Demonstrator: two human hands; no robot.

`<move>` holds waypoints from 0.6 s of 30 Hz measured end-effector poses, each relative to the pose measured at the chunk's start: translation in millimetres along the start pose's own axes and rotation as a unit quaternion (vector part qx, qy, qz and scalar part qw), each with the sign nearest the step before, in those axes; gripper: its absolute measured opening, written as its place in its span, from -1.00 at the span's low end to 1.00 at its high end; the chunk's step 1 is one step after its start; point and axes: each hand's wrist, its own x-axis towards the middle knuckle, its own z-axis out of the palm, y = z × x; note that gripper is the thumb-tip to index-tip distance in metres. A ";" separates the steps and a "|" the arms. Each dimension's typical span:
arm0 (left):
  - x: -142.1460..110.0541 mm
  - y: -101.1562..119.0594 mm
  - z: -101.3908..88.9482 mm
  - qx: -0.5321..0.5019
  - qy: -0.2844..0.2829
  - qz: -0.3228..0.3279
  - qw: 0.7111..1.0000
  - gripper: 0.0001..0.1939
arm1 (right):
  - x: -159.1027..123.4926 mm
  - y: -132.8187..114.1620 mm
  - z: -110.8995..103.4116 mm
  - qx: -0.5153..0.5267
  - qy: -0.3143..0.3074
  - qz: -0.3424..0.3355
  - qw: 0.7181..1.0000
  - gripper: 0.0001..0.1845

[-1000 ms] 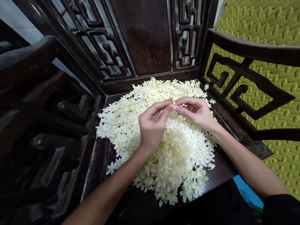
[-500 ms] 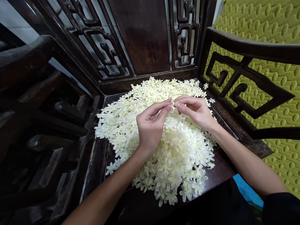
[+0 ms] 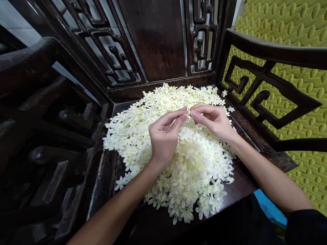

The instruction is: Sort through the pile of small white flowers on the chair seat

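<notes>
I've got the L hand (image 3: pixel 165 134) pinching a small white flower (image 3: pixel 188 114) b/w thumb & forefinger tips. R hand (image 3: pixel 213 120) comes at it from the other side, thumb & fingers bent in close to the same flower; from here I can't tell if R is gripping it or just touching. So flower sits b/w the two hands, at the fingertips, up over the pile (image 3: pixel 138 131).

Pile = lots of pale blooms, spread under both hands, out past L hand on its left & down b/w the forearms. A couple of strays (image 3: pixel 231 109) lie just beyond R hand, on its right. All this is on a dark wood seat (image 3: pixel 240 180). Ahead of the hands I see the chair's back (image 3: pixel 158 37), w/ openwork either side of a plain panel. Armrest (image 3: pixel 270 51) to R hand's right, yellow textured mat (image 3: pixel 270 20) behind it. Smth blue (image 3: pixel 270 207) below R forearm, near a dark sleeve (image 3: pixel 304 224).
</notes>
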 end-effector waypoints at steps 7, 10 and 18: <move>-0.1 0.5 -0.2 -0.008 0.000 0.005 1.000 -0.90 | 0.2 -0.6 0.8 -0.004 0.002 0.004 1.000 -0.90; -0.5 -0.7 -0.6 -0.006 -0.002 -0.001 1.000 -0.89 | 0.5 -1.6 1.1 -0.006 0.003 0.008 1.000 -0.89; -0.2 -1.2 -0.4 0.003 0.001 -0.001 1.000 -0.89 | 0.0 -5.0 2.6 -0.015 0.009 0.019 1.000 -0.84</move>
